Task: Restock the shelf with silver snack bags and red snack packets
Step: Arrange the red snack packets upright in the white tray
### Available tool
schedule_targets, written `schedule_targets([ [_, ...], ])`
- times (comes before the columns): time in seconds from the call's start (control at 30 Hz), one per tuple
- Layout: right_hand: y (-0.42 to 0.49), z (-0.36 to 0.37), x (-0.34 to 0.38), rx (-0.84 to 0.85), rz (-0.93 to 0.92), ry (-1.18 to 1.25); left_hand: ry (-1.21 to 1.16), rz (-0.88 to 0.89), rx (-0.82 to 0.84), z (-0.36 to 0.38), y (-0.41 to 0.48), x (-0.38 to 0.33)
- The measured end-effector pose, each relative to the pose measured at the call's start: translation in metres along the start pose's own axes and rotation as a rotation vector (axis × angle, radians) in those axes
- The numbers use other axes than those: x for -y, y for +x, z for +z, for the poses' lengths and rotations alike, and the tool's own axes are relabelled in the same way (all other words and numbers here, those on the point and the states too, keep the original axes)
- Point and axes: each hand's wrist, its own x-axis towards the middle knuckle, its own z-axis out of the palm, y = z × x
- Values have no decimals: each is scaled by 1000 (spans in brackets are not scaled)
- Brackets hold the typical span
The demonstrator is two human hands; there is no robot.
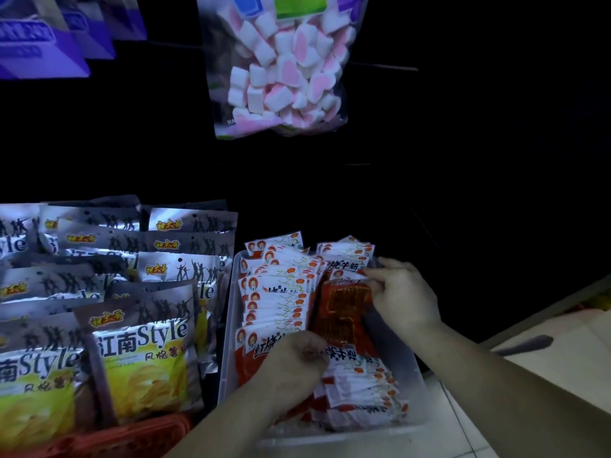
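Observation:
Several red and white snack packets [281, 292] stand in rows inside a clear plastic tray [226, 342] on the shelf. My right hand [401, 292] pinches a bunch of red packets [344, 312] at their top right edge, tilted over the tray's right side. My left hand [294, 361] is curled over the packets near the tray's front, gripping them. Silver snack bags [145, 352] with yellow chip pictures stand in rows to the left of the tray.
A bag of pink and white marshmallows [281, 67] hangs above the tray, with purple bags [39, 41] at the top left. An orange basket [125, 438] sits below the silver bags. A pale tiled floor [545, 375] lies to the right. The shelf back is dark.

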Motion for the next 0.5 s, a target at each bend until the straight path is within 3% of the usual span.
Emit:
schedule_targets([
  [0.13, 5, -12, -5, -208, -124, 2, -58, 21, -150, 2, 1, 1],
  [0.2, 5, -23, -2, -236, -150, 103, -109, 72, -239, -3, -1, -6],
  [0.33, -4, -61, 30, 81, 53, 527, -240, 270, -299, -25, -24, -37],
  [0.5, -39, -119, 69, 189, 228, 917, -359, 328, -182, -46, -59, -78],
])
